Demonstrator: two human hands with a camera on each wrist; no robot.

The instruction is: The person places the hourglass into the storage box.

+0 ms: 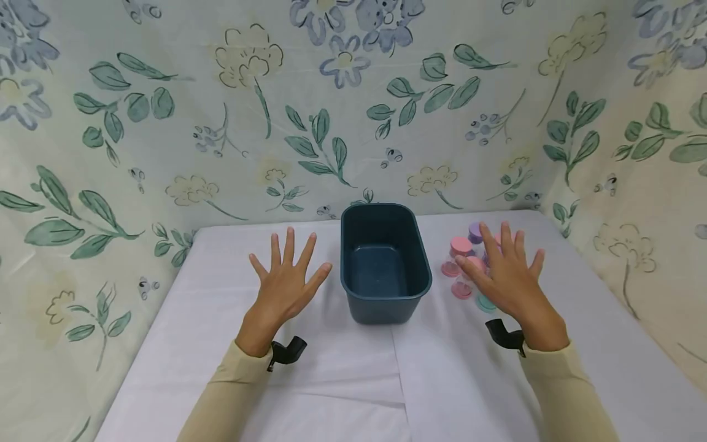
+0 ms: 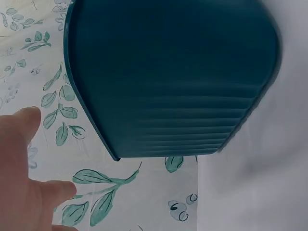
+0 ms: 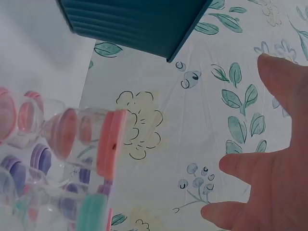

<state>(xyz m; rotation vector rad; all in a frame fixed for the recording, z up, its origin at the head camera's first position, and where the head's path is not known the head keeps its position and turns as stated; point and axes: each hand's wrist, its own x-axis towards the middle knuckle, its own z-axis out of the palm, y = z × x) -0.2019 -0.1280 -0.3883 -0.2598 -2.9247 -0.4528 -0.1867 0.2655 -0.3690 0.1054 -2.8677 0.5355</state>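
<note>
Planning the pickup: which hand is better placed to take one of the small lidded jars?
Right. The right hand hovers over the jars; the left hand is beyond the bin.

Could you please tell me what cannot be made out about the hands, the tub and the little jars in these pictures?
- Head view: the right hand hides part of the jars, so their count is unclear, as is whether it touches them.
- Left wrist view: the tub shows only its outer wall; the left hand is cut off by the edge.
- Right wrist view: the jars are blurred and cut off; their contents cannot be told.
</note>
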